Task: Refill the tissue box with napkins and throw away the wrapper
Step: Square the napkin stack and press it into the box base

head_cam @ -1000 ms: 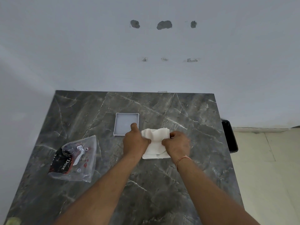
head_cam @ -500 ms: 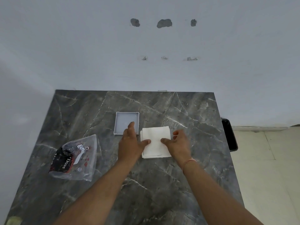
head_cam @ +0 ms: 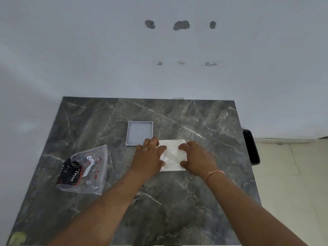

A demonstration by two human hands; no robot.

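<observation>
A white stack of napkins [head_cam: 173,154] lies in the middle of the dark marble table [head_cam: 177,201], with a thin white box rim showing at its near and far edges. My left hand [head_cam: 148,158] grips the stack's left side, thumb and fingers spread over it. My right hand [head_cam: 197,158] holds its right side the same way. A shallow white square box part [head_cam: 139,133] sits open and empty just behind my left hand. The clear plastic wrapper [head_cam: 85,170] with a black and red label lies at the left.
A black bin [head_cam: 251,148] stands on the floor by the table's right edge. A pale wall rises directly behind the table. Beige floor tiles lie to the right.
The crumpled top napkin has been flattened onto the stack. Both hands have moved from pinching its middle to holding the stack's left and right sides.
</observation>
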